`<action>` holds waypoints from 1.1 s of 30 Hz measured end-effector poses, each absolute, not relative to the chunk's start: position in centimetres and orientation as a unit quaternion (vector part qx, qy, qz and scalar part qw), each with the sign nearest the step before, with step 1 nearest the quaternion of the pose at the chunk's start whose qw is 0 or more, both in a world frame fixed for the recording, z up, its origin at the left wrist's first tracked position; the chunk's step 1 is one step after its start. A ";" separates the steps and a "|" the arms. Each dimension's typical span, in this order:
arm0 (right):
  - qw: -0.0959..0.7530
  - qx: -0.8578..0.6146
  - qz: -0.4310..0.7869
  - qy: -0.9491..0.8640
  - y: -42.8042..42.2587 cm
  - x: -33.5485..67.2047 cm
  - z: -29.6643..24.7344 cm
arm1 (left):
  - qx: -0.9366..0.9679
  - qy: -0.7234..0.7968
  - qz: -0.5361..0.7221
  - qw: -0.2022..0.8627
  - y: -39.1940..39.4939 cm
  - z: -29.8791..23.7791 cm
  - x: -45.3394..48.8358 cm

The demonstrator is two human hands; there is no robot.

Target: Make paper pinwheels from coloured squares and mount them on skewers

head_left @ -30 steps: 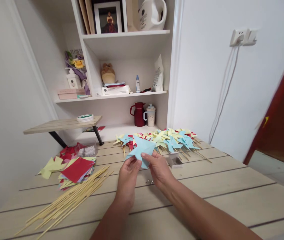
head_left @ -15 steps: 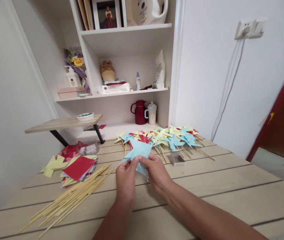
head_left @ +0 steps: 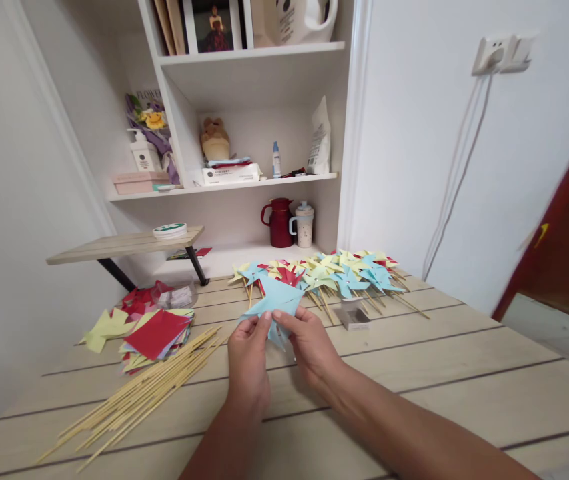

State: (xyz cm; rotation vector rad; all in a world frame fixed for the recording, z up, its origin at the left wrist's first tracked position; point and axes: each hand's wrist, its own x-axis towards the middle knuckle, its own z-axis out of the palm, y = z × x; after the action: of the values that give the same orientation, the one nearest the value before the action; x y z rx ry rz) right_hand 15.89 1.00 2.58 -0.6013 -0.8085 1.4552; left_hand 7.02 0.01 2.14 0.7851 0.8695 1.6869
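Note:
A light-blue paper pinwheel (head_left: 280,297) is held between my two hands above the table. My left hand (head_left: 249,353) pinches its lower left part between thumb and fingers. On the lower right, my right hand (head_left: 311,343) grips the paper, its thumb close to the left thumb. The fingertips behind the paper are hidden. Thin wooden sticks (head_left: 149,387) lie in a loose bundle left of my hands. Beyond them sits a stack of coloured paper squares with a red sheet (head_left: 158,335) on top, beside a yellow-green folded paper piece (head_left: 107,329).
Several pinwheels on sticks (head_left: 349,281) lie at the table's back, behind a small clear box (head_left: 355,316). A clear container (head_left: 180,297) stands at back left, near a small raised shelf (head_left: 119,245). A red jug (head_left: 280,223) and a cup (head_left: 304,227) stand behind.
Both hands keep their grip on the light-blue pinwheel. The thumbs have shifted slightly left and up on the paper, and the lower flap sits a little differently. The view has tilted slightly.

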 end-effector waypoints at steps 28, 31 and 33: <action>0.575 -0.323 0.139 -0.738 1.9 18.5 2.2 | 0.300 0.339 0.655 0.605 0.2 3.4 3.1; 0.584 -0.334 0.185 -0.716 1.5 18.3 2.6 | 0.314 0.348 0.657 0.590 -0.2 3.6 3.3; 0.584 -0.343 0.214 -0.704 1.4 18.2 2.7 | 0.319 0.356 0.658 0.582 -0.3 3.7 3.4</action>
State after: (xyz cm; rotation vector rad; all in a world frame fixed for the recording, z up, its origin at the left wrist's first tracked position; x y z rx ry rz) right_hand 18.18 1.40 2.73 -0.8013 -1.6420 0.5002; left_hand 3.40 -0.33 3.67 0.7456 0.8306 1.5354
